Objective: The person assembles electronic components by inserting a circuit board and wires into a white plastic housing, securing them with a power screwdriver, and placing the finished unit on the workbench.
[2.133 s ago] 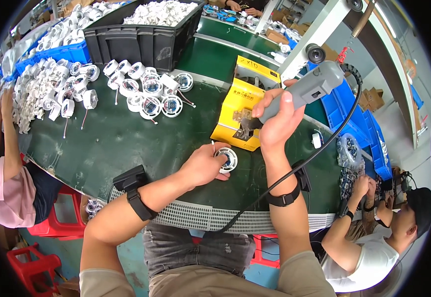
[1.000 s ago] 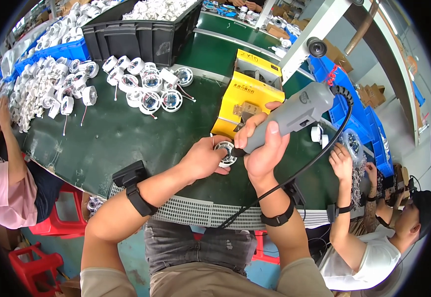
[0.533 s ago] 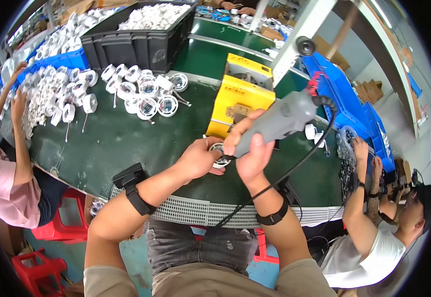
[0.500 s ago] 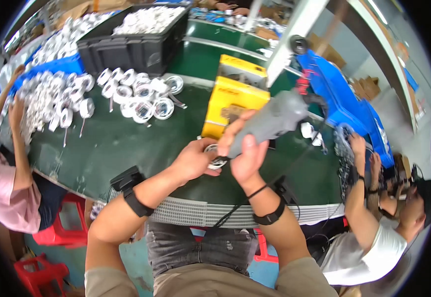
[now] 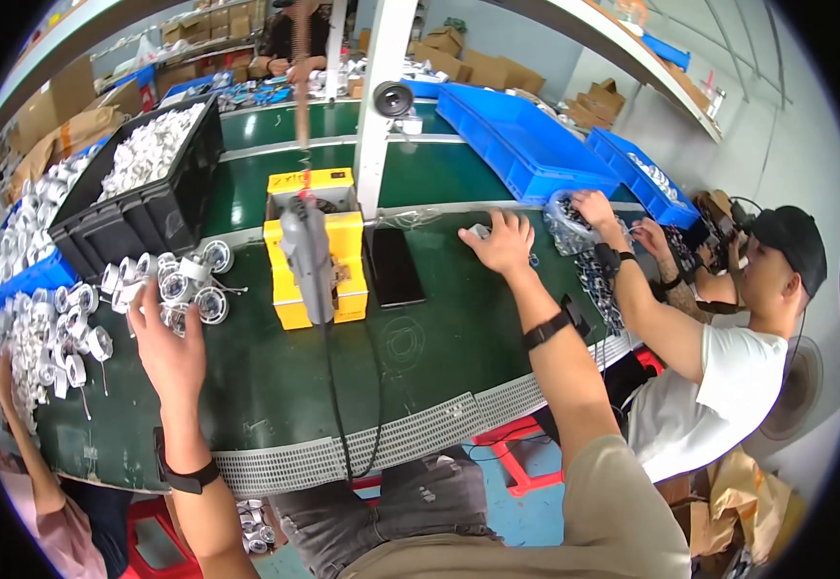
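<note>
On the green desk [image 5: 458, 338] both hands were open: left hand [image 5: 171, 349] should approach the white fittings [image 5: 174, 285] slowly, right hand [image 5: 504, 241] lay flat.

Yellow box [image 5: 318, 256], green belt [image 5: 458, 338]

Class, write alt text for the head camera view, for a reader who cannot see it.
A person at a green workbench spreads both empty hands: the left hand reaches toward a cluster of round silver-and-white parts, the right hand toward small parts on the bench's far right. Between them a grey corded power screwdriver hangs before a yellow box, and a co-worker works alongside.
</note>
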`<state>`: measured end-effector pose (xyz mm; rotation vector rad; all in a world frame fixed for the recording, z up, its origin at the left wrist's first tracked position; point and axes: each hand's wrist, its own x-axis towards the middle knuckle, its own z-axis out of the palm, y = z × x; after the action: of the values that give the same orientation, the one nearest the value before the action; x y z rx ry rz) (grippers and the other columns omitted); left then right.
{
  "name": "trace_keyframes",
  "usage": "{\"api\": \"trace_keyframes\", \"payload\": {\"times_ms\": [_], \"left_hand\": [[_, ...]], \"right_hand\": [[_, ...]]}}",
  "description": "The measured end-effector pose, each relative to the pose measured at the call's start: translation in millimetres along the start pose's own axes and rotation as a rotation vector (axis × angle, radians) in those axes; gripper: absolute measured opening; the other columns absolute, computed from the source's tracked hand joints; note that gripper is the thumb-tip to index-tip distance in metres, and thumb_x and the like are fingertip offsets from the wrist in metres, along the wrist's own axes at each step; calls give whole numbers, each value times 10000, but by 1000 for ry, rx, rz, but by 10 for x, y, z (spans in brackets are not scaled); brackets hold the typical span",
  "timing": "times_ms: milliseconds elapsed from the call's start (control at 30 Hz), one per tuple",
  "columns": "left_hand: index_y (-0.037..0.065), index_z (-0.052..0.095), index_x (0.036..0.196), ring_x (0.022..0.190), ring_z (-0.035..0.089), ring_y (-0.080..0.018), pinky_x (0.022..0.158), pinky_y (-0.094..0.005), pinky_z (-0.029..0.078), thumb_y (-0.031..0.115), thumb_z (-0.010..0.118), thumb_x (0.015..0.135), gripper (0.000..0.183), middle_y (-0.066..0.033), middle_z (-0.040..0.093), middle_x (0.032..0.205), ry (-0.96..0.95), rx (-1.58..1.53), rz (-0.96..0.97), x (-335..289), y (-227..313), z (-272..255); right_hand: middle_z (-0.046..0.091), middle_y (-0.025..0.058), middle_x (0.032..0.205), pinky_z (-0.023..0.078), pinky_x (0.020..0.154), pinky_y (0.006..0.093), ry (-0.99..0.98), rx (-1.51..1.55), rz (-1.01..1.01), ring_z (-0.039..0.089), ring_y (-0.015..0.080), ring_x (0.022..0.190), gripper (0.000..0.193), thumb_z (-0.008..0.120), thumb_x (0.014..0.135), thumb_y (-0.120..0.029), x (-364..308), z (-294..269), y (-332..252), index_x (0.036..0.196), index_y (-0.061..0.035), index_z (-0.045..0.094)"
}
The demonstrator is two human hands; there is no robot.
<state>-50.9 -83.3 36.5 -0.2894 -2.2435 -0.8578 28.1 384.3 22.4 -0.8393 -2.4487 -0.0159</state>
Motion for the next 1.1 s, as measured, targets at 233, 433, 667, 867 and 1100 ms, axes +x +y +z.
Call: {"api": "trace_keyframes", "payload": {"times_ms": [233,433,667,867,1100], "left_hand": [[-24,579,722,505,509,-77,502,-236,402,112,599,857,192,-55,589,625,-834,-247,-67,-151,291,-52],[-40,646,939,676,584,-77,615,-213,463,7,588,810,149,-40,647,761,-1287,-556,1,-311,460,-15],[-14,509,1226,866,606,-130,724,-261,516,202,557,926,373,-82,614,1062,-1232,-1262,-369,-617,606,173],[-7,372,1349,1089,597,-256,904,-358,523,399,556,925,615,-119,514,1268,-1134,-1363,-743,-528,486,152],[1,487,1276,936,625,-224,779,-359,563,51,751,702,633,-85,586,1112,-1239,-1171,-412,-564,590,139]], "right_hand": [[519,181,1227,429,981,435,-288,195,-128,509,361,1147,697,738,680,-544,-365,70,-59,1236,-157,575],[337,214,1312,450,953,438,-134,309,-159,505,423,1086,849,795,705,-216,-767,-315,-433,1399,-131,314],[475,136,1145,504,753,396,207,966,-922,577,304,906,477,774,705,-290,-1397,-712,-1210,1123,-160,585],[442,149,1213,427,870,440,144,1131,-1039,512,359,1001,715,761,692,-322,-1518,-675,-1711,1306,-137,443],[689,131,880,536,711,340,-453,1311,-622,687,274,817,184,630,868,-150,-1276,-632,-1448,979,-9,669]]}}
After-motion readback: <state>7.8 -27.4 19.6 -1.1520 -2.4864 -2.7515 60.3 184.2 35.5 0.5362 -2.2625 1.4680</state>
